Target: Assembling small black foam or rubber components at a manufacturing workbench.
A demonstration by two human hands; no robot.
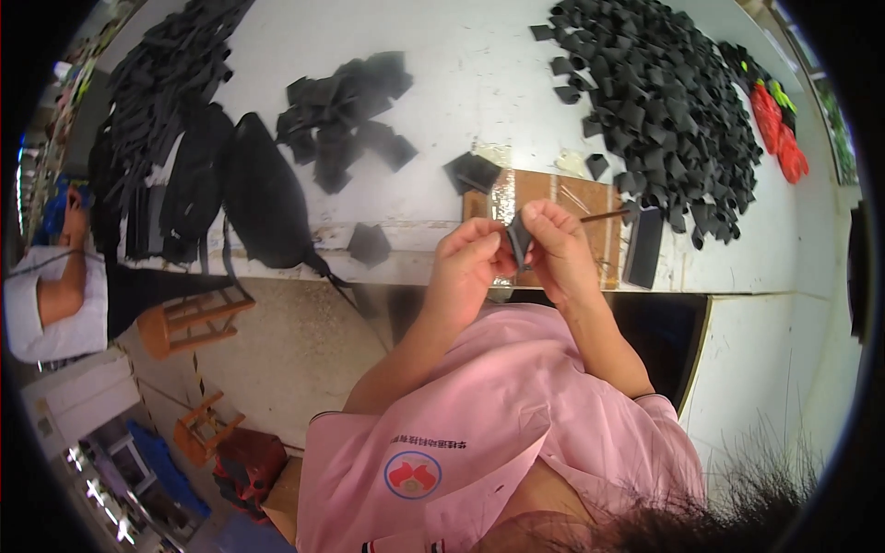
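Between my hands is a small black piece of sheet material (518,241), bent or folded over on itself. My left hand (466,263) pinches it from the left side, and my right hand (562,255) grips its top and right side. Both hands are above a brown board (601,241) at the table's front edge. A thin dark stick (604,217) lies across the board's right part, its left end hidden behind my right hand. Just beyond my left hand are a few flat black pieces (473,172), and a single black piece (370,244) lies farther left.
A large heap of curled black pieces (673,120) covers the table's right. Flat black pieces (341,111) lie left of centre. Beside them are black padded items (263,198) and a dark pile (171,83). A dark block (643,247) stands right. Another person's arm (64,290) and wooden stools (195,321) are left.
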